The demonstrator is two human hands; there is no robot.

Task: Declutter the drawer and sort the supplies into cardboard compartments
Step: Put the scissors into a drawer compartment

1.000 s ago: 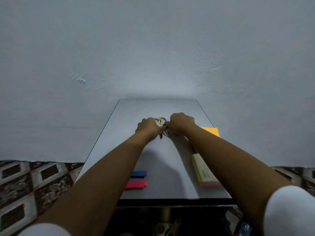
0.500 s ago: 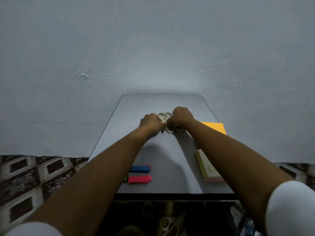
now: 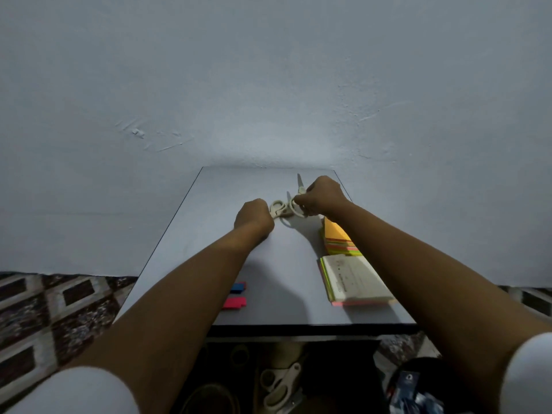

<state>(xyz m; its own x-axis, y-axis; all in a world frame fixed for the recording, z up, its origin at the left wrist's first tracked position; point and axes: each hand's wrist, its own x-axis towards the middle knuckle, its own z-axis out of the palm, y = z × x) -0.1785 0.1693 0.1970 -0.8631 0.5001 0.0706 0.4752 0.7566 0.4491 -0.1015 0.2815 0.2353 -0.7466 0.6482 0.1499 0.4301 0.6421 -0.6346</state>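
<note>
Field: Since half a second ago, the right hand (image 3: 321, 195) has drawn away from the left hand (image 3: 254, 215), and the two blades now show, pointing at the wall (image 3: 268, 85).

Desk: Where are the scissors?

Field: On the far part of the surface (image 3: 283, 264). The cream scissors (image 3: 299, 186) are in the right hand, whose fingers are curled round a handle ring. Touching them on the left lies a second pair (image 3: 279, 208). The left hand is curled into a fist at its handle ring and grips it; whether a finger passes through the ring is hidden.

Desk: And beside them?

Field: Just under the right forearm sits an orange-topped stack of sticky notes (image 3: 337, 237), and nearer the camera a white-covered pad (image 3: 355, 279) with coloured sheets beneath. By the left forearm lie a blue flag strip (image 3: 238, 286) and a pink flag strip (image 3: 234, 302), each partly covered by the arm.

Desk: Any containers?

Field: One: the open drawer (image 3: 334, 372) below the near edge of the surface, in deep shadow. Inside it are a third pair of scissors (image 3: 279, 383) and a dim tape ring (image 3: 239, 355); the rest is too dark to name.

Desk: Surroundings?

Field: Patterned floor tiles (image 3: 44, 309) on both sides, white sleeves (image 3: 74, 392) at the bottom corners.
</note>
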